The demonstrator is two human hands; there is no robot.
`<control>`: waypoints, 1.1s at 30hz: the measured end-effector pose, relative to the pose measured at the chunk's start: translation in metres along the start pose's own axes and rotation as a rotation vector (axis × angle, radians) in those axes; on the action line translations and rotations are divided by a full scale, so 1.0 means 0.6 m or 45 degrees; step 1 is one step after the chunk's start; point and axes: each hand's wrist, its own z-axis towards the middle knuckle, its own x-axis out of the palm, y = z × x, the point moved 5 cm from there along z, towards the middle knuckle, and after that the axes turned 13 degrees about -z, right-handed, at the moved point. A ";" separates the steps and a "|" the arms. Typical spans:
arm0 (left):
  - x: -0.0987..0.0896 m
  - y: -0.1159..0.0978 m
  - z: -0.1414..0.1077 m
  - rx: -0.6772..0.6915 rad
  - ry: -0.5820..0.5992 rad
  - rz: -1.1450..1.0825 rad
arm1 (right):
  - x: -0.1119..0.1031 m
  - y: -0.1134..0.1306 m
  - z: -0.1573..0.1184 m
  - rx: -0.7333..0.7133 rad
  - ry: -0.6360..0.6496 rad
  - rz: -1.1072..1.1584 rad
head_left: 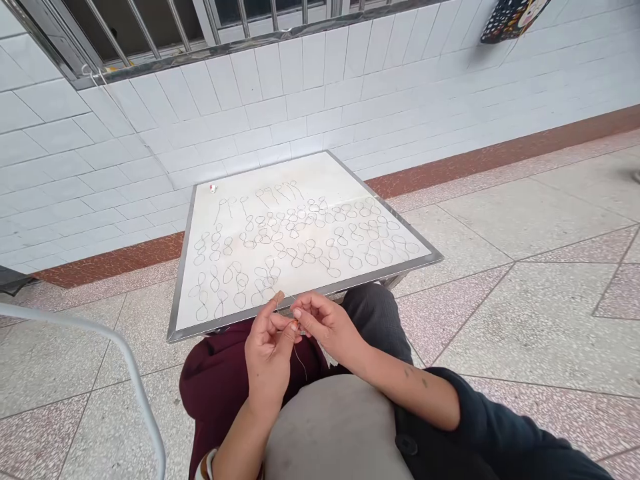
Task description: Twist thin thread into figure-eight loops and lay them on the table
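Observation:
Over my lap, at the table's near edge, my left hand and my right hand meet at the fingertips. Both are closed in a pinch on a thin wire, whose loose end hangs down below the fingers. Something small and orange shows between the fingertips, too small to make out. My left forefinger points up, with a bit of the strand near its tip. Beyond the hands, many thin wire loops, several of them figure-eight shaped, lie spread on the white table.
A small white and red object sits at the table's far left corner. Behind stands a white tiled wall with a barred window. A pale curved tube rises at left. A patterned bag hangs at upper right.

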 end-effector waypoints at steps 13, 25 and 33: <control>-0.004 0.030 -0.004 0.028 -0.021 -0.248 | -0.005 -0.004 -0.006 -0.080 -0.003 -0.032; -0.004 0.035 -0.010 -0.028 -0.007 -0.250 | -0.027 0.018 0.000 -0.258 -0.132 -0.358; -0.003 0.039 -0.012 -0.044 0.011 -0.250 | -0.034 0.029 -0.002 -0.419 -0.216 -0.598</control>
